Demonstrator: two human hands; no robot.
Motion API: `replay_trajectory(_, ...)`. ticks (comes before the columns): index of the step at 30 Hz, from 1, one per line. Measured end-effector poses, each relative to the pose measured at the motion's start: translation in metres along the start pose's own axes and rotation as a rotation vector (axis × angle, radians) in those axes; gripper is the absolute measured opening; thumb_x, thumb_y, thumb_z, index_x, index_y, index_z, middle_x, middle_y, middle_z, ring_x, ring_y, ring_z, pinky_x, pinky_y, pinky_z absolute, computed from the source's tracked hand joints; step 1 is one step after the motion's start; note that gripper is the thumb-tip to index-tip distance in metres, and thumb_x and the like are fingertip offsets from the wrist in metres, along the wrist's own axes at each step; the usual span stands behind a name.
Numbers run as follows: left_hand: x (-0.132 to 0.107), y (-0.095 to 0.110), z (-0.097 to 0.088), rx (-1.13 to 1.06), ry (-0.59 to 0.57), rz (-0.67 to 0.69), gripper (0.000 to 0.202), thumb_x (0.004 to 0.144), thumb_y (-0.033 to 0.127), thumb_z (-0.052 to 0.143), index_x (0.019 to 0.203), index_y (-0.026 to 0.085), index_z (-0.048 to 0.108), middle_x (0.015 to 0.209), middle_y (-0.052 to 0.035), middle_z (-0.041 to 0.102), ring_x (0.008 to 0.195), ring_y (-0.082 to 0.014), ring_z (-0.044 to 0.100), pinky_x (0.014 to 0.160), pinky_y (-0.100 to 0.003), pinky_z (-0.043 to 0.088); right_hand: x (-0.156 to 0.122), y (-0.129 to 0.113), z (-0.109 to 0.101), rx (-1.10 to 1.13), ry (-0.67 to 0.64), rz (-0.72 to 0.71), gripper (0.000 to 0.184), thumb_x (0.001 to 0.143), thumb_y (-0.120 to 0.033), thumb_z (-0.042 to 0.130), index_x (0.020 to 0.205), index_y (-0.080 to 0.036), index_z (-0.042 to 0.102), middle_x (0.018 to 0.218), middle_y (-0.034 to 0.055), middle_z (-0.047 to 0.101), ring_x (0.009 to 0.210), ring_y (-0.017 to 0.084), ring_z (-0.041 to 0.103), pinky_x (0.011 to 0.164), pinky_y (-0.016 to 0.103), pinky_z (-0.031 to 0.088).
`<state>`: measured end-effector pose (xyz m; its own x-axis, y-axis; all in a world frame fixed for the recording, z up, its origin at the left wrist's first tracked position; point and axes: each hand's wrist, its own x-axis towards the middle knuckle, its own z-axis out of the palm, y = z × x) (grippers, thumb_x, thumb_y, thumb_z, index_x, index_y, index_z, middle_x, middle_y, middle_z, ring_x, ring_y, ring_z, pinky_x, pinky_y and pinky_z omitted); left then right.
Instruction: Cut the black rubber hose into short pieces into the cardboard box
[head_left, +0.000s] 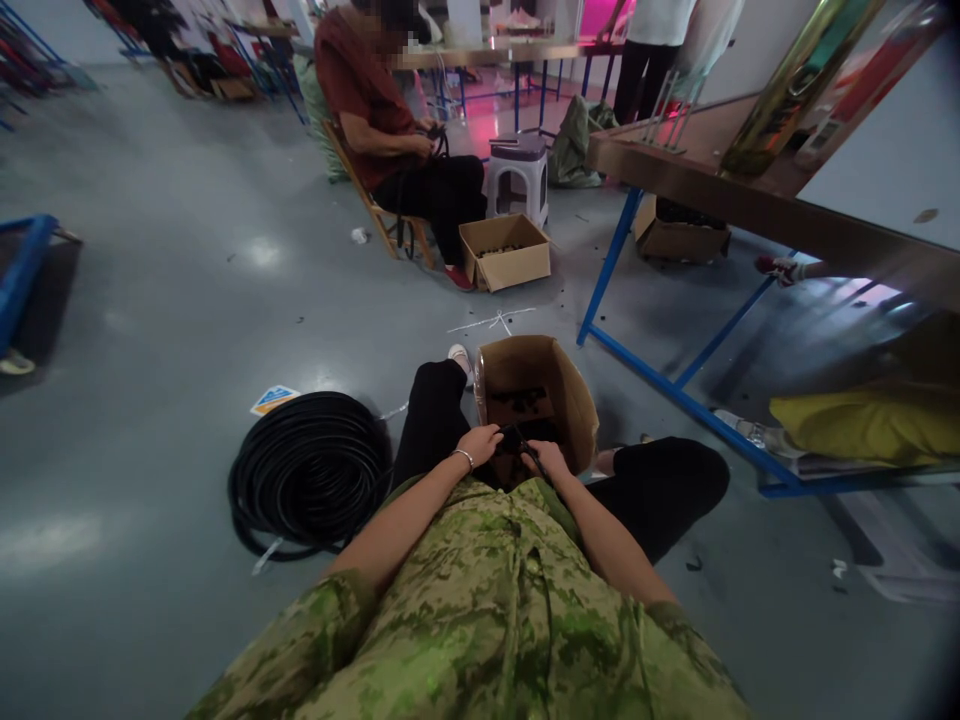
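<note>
My left hand (480, 443), with a bracelet at the wrist, pinches a small black piece (511, 437) over an open cardboard box (577, 385). From the right, my right hand (549, 458) closes its fingers on a thin black strip (533, 457) that meets this piece. Both are too dark and small to name more exactly. Inside the box, between my legs, lie several small black pieces (525, 400). A large coil of black hose (300, 465) rests on the floor to my left.
A blue-legged table (637, 165) stands at the right, with yellow cloth (862, 425) low beneath it. Ahead, a seated person (360, 110) handles something black beside another cardboard box (517, 265) and a plastic stool (519, 175). A blue frame (26, 270) is at far left.
</note>
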<state>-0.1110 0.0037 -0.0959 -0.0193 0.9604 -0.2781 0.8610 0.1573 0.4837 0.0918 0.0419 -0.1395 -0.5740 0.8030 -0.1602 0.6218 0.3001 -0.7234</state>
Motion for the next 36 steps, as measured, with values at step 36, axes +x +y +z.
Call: replay_trajectory(36,-0.014,0.006,-0.001,-0.140,0.214,0.114,0.024,0.088,0.029,0.052,0.104,0.020,0.068,0.101,-0.0041,0.073,0.094,-0.0175,0.066,0.086,-0.027,0.050,-0.005,-0.015,-0.004,0.360,-0.103,-0.055,0.041,0.077,-0.030,0.067,0.117,-0.022,0.066,0.106,0.0042,0.072,0.098,0.023,0.066,0.091,0.036,0.049)
